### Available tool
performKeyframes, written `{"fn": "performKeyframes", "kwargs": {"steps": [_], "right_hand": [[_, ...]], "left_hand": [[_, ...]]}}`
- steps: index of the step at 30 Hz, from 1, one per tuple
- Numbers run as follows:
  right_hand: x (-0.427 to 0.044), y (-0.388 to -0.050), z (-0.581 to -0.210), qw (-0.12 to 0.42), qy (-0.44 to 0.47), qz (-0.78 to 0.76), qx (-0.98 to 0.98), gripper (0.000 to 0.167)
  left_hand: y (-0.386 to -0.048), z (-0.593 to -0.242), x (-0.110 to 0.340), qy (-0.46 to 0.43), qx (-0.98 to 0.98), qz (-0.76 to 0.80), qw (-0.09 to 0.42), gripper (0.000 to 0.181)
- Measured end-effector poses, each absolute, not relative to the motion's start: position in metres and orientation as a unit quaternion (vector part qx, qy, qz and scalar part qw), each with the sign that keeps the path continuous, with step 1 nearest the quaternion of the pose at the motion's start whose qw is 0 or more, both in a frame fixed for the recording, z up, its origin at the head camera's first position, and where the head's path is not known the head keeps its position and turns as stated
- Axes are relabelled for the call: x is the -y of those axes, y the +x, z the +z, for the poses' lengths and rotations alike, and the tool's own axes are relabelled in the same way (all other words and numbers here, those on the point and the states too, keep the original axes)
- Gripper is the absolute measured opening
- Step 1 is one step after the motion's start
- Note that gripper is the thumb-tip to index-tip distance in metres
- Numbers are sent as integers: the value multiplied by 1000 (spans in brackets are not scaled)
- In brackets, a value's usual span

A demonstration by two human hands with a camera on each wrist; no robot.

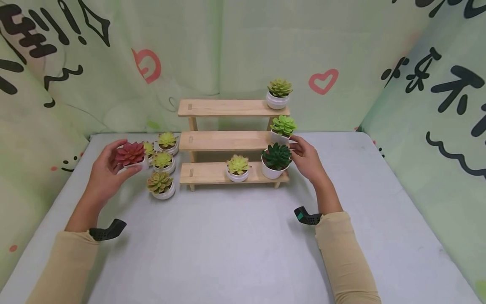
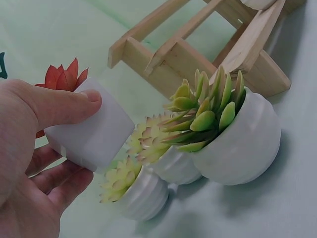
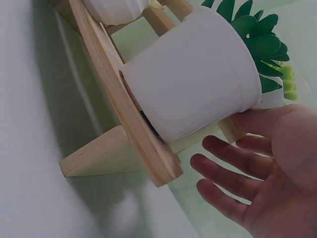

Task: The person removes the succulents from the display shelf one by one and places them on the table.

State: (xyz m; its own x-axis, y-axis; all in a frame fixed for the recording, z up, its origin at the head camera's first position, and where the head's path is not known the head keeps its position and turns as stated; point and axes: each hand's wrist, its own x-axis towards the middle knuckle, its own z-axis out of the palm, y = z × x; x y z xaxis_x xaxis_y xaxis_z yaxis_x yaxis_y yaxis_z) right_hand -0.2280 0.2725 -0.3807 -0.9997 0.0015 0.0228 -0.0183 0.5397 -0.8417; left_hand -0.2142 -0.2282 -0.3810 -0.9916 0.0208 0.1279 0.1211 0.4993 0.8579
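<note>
My left hand (image 1: 108, 171) holds a red succulent (image 1: 130, 153) in a white angular pot (image 2: 94, 129), raised and tilted in the left wrist view, thumb on the pot's side. Beside it several small yellow-green succulents (image 1: 162, 160) in white ribbed pots stand grouped on the table. My right hand (image 1: 306, 158) is at the right end of a three-tier wooden stand (image 1: 224, 141), its fingers loosely extended. Its fingertips are at a bright green succulent (image 1: 284, 125) on the middle tier; contact is unclear. A dark green succulent (image 1: 277, 157) stands in front on the lowest tier.
A pale yellow-green succulent (image 1: 238, 164) sits mid-way on the lowest tier. Another green one (image 1: 279, 88) tops the stand's right end. Printed cloth (image 1: 247, 50) hangs behind and at the sides of the white table (image 1: 212, 245).
</note>
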Motion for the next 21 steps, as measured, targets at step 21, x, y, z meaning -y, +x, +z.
{"fn": "performKeyframes", "kwargs": {"steps": [21], "right_hand": [[-272, -227, -380, 10, 4, 484, 875, 50]], "left_hand": [[-213, -393, 236, -21, 869, -493, 31, 78]]}}
